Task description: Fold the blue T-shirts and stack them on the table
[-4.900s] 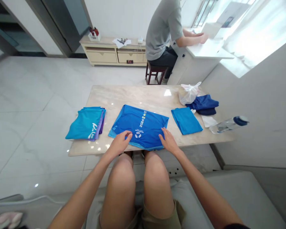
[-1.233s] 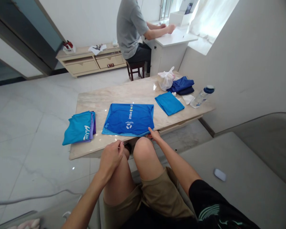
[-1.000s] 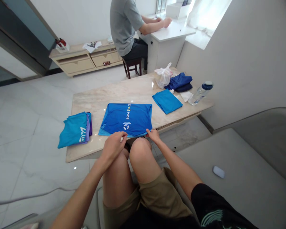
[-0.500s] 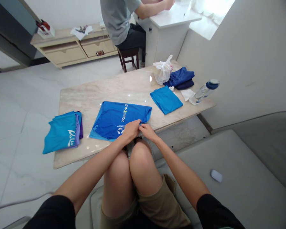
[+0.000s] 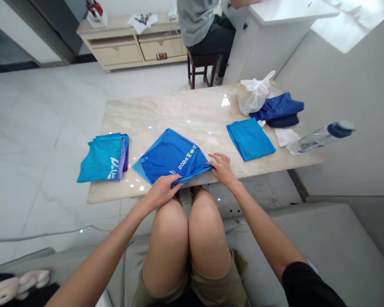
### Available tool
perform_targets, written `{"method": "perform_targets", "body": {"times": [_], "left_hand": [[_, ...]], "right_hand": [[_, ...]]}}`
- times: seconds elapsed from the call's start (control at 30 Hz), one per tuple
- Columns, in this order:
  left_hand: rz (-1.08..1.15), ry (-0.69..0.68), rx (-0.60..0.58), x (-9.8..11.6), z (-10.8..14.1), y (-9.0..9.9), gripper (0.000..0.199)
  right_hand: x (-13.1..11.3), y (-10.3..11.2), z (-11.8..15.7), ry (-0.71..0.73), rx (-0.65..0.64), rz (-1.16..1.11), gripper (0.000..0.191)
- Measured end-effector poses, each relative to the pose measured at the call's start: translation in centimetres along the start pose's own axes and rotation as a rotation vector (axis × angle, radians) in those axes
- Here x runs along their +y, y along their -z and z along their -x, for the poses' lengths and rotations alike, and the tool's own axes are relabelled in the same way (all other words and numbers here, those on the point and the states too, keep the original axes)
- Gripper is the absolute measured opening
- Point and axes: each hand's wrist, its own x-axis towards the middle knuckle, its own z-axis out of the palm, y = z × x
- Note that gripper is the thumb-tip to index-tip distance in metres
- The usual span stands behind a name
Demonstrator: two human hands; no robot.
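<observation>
Tabletop: polished cream marble slab [image 5: 179, 111], glossy, with soft veining; the person's bare knees sit just below its near edge.
Main item: blue knit shirt [image 5: 171, 155], lying skewed at the near edge, smooth and thin, printed "2024"; a paler blue layer shows along its left side.
Left hand [image 5: 161, 192]: fingers closed over the near hem, gripping the fabric.
Right hand [image 5: 222, 168]: fingers spread and curved, touching the shirt's right corner; cannot tell whether they pinch it.
Left of shirt: stack of folded teal shirts [image 5: 102, 157], purple layers beneath, white script on top.
Right of shirt: flat folded teal shirt [image 5: 250, 138], crumpled navy garment [image 5: 277, 108], white plastic bag [image 5: 254, 94], paper tissue [image 5: 286, 136], clear plastic water bottle [image 5: 320, 138].
Background: co-worker [image 5: 198, 21] seated on dark wooden stool [image 5: 201, 64]; cream drawer cabinet [image 5: 131, 47].
</observation>
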Motion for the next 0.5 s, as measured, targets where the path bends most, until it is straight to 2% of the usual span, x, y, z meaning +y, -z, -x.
{"method": "perform_targets", "body": {"times": [0.07, 0.2, 0.33, 0.4, 0.47, 0.5], "left_hand": [[0.0, 0.027, 0.041, -1.0, 1.8, 0.8, 0.024], [0.016, 0.081, 0.103, -2.4, 5.1, 1.9, 0.03], [0.148, 0.19, 0.164, -2.9, 8.1, 2.8, 0.029], [0.257, 0.296, 0.253, -3.4, 9.3, 2.9, 0.026], [0.403, 0.41, 0.348, -4.5, 10.0, 2.8, 0.028], [0.476, 0.463, 0.393, -5.2, 10.1, 2.7, 0.032]], "right_hand": [[-0.5, 0.7, -0.4, 0.07, 0.016, -0.075, 0.032], [-2.2, 3.8, 0.9, 0.099, 0.113, -0.235, 0.032], [-4.8, 6.6, 2.4, 0.118, 0.083, -0.489, 0.029], [-5.9, 6.9, 2.0, 0.08, 0.04, -0.65, 0.022], [-6.8, 6.2, 0.5, -0.021, 0.017, -0.778, 0.014], [-7.2, 5.6, -0.7, -0.086, 0.014, -0.815, 0.022]]}}
